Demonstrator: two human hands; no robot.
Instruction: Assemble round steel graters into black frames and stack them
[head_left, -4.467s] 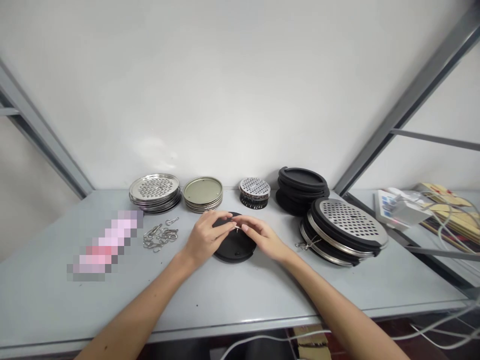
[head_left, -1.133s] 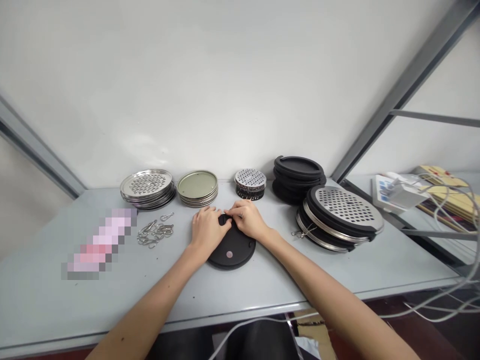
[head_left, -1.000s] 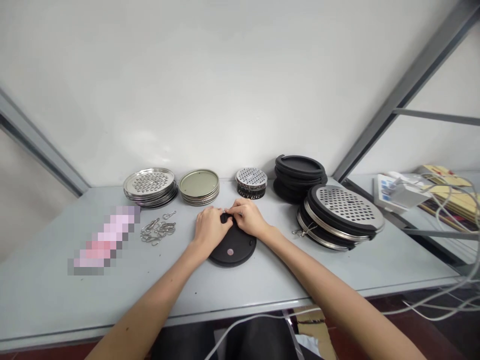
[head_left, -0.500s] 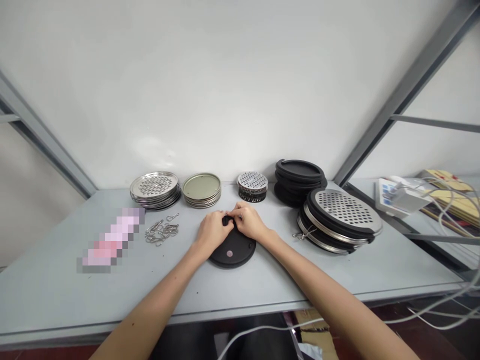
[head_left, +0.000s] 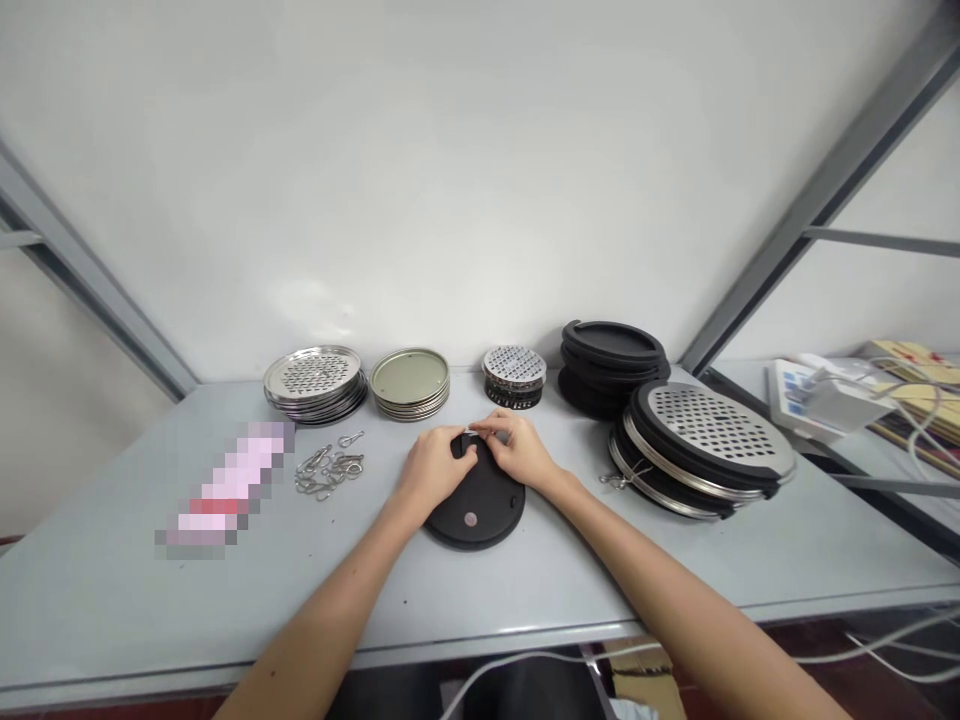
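My left hand (head_left: pixel 437 470) and right hand (head_left: pixel 520 450) stay at the far rim of the black disc (head_left: pixel 475 497) on the tabletop (head_left: pixel 112 590), fingertips now pinching a small metal clip (head_left: pixel 472 434) there.

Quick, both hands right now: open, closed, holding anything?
Left hand: fingers curled, pressing on the far edge of the black disc.
Right hand: pinching a small metal clip at the disc's far edge.
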